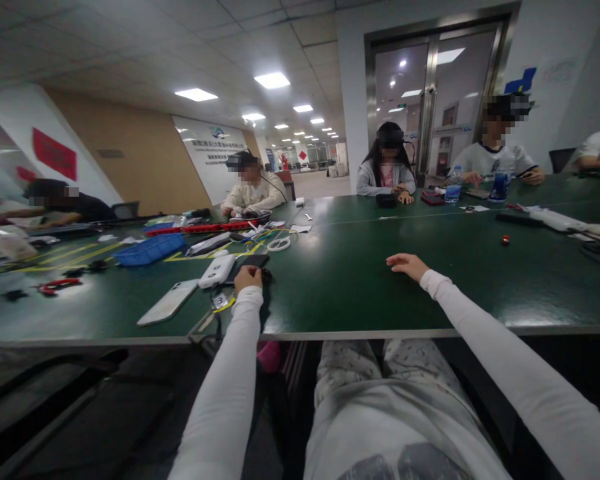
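At the near edge of the green table [355, 293], the left hand [249, 277] is resting w/ fingers curled together, touching a small dark thing [267, 275] beside a white power bank [217, 271]. The right hand [407, 265] is lying flat, fingers loosely apart, holding nothing. The thing is prob. light, hard and smooth, so pinching it by the sides looks best.

The person I am watching remotely is wearing close-fitting white long sleeves. The left sleeve [229, 390] and right sleeve [505, 347] are covering each arm to the wrist, leaving the left hand [249, 278] and right hand [407, 265] bare. Pale trousers [353, 373] are showing a small scattered print, and a light top [380, 433] is showing dark shapes near its hem.
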### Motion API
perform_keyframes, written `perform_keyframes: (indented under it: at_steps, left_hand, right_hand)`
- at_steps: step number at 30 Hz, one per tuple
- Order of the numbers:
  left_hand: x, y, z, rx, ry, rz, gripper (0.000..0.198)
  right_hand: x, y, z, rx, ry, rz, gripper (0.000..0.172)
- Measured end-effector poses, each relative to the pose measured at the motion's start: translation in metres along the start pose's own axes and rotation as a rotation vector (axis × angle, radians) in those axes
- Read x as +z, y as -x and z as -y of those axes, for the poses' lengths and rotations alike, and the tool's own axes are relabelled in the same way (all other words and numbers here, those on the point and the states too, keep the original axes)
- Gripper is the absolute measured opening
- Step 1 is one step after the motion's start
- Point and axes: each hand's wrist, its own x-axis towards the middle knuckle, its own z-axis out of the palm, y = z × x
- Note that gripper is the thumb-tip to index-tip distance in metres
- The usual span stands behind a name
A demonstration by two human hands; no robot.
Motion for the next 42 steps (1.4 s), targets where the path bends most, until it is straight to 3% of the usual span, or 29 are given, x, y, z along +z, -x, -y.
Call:
perform_keyframes:
  at_steps: [6,17,42]
  left_hand:
    - [0.005,-0.003,0.001,-0.011,-0.023,0.028,0.019]
    - [-0.004,0.002,-0.009,-0.047,-0.068,0.088,0.022]
    - [0.002,-0.004,0.001,0.032,-0.118,0.125,0.027]
  right_hand:
    - [0.001,0.0,0.001,-0.008,0.004,-0.002,0.031]
    - [-0.001,0.0,0.0,-0.01,0.032,0.01,0.03]
    - [-0.002,0.0,0.0,0.0,0.031,0.02,0.03]
